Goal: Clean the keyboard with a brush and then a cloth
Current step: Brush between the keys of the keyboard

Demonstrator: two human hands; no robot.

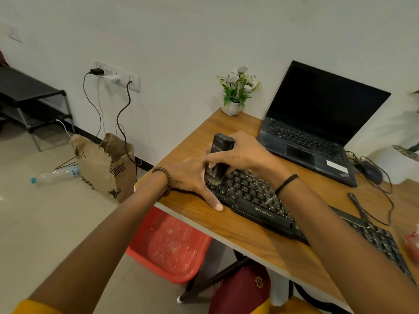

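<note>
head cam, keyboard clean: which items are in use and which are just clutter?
In use: keyboard; brush, gripped by the right hand, bristles on the keys; left hand pressing the keyboard's left end.

Lying about: laptop; mouse; potted plant; paper bag; bottle on the floor; red plastic seat.

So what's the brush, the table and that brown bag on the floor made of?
The black stubby brush looks like smooth, slightly shiny plastic, with pale bristles of unclear fibre. The brown grain-patterned table top seems wood or wood-look laminate; its white edge hints laminate. The torn, crumpled brown bag is likely matte kraft paper, ragged at the top.
</note>
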